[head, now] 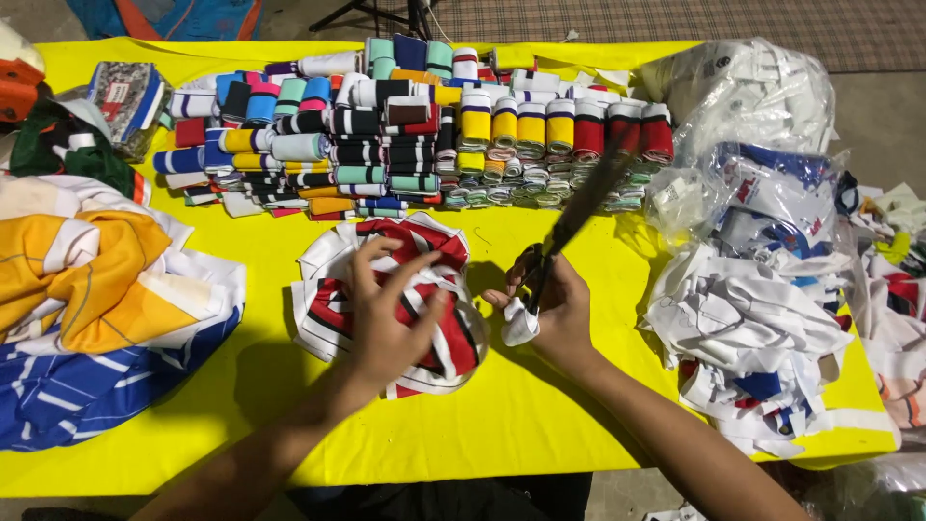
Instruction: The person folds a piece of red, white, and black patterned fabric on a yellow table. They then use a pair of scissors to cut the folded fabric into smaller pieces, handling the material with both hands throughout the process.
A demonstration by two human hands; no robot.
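Note:
My left hand (388,311) rests with spread fingers on a bundle of red, white and black striped fabric bands (328,289) lying on the yellow table (521,415). Just to the right of the bundle, my right hand (555,307) grips black scissors (577,214), whose blurred blades point up and away toward the rolls. A small white scrap of cloth (518,324) hangs by my right thumb.
Several rolled striped bands (415,135) in many colours are stacked across the far side of the table. Yellow, white and blue cloth (96,299) is piled at the left. Clear bags and white fabric pieces (752,318) are heaped at the right.

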